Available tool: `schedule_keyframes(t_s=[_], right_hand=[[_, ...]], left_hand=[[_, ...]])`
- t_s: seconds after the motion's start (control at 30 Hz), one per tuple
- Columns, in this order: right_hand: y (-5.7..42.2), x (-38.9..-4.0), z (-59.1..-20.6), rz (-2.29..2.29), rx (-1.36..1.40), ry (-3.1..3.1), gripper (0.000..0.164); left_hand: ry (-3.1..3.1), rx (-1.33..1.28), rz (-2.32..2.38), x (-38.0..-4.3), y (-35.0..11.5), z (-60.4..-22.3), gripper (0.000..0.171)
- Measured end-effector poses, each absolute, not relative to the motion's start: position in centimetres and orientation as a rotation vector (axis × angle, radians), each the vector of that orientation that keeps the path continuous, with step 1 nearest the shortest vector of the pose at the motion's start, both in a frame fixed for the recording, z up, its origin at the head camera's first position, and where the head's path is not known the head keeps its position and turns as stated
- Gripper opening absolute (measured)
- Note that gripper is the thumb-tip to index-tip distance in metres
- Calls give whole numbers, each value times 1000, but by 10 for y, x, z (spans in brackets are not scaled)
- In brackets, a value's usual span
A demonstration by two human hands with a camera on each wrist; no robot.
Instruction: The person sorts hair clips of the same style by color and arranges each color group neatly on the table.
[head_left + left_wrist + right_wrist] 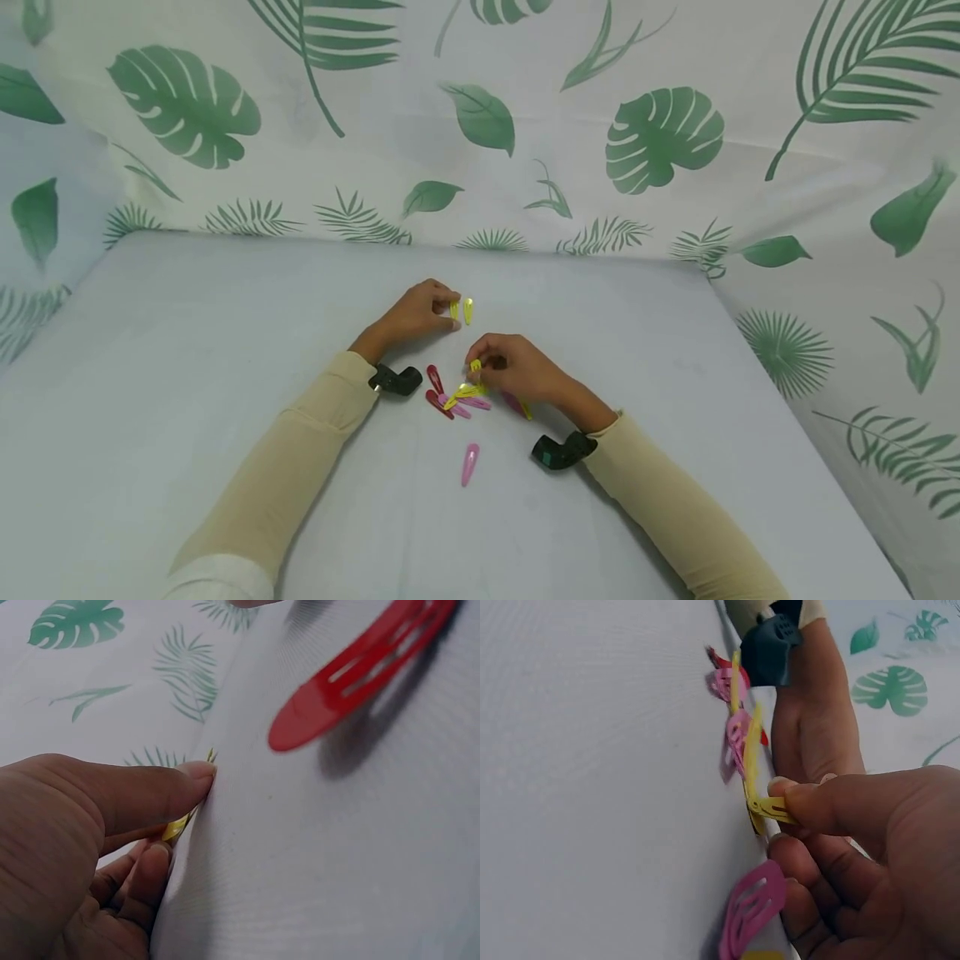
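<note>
My left hand (416, 312) is low over the far middle of the table, pinching a yellow hair clip (454, 309) between thumb and fingers. Just right of it lies a second yellow clip (468, 311). Closer in, my right hand (517, 365) holds another yellow hair clip (774, 808) by one end, at the edge of a loose pile. That pile mixes red clips (435, 379), pink clips (474, 402) and yellow clips (468, 390). Partly hidden under the right hand is a dark pink clip (754, 904) with a bit of yellow beside it.
A single pink clip (469, 464) lies apart, nearer the front. The table (225, 333) has a white cover, and a leaf-printed curtain (555, 158) hangs behind it and at the sides. Each wrist carries a dark camera (562, 451).
</note>
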State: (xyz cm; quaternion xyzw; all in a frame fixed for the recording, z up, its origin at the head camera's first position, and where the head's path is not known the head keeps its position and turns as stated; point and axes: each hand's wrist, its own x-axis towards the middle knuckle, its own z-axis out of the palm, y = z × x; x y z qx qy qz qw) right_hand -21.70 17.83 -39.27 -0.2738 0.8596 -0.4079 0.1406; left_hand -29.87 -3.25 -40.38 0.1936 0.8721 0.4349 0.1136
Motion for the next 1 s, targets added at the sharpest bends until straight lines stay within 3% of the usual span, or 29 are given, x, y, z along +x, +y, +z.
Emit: schedule_keyframes(t_s=[0.5, 0.87, 1.0], right_hand=[[188, -225, -394, -1478, -506, 2404, 16], [188, -239, -395, -1602, -451, 2306, 24], [186, -243, -393, -1597, -437, 2362, 20]], left_hand=[[2550, 566, 1305, -299, -33, -405, 51], [2558, 592, 1276, -299, -34, -405, 51], [2551, 578, 1291, -299, -33, -405, 52]])
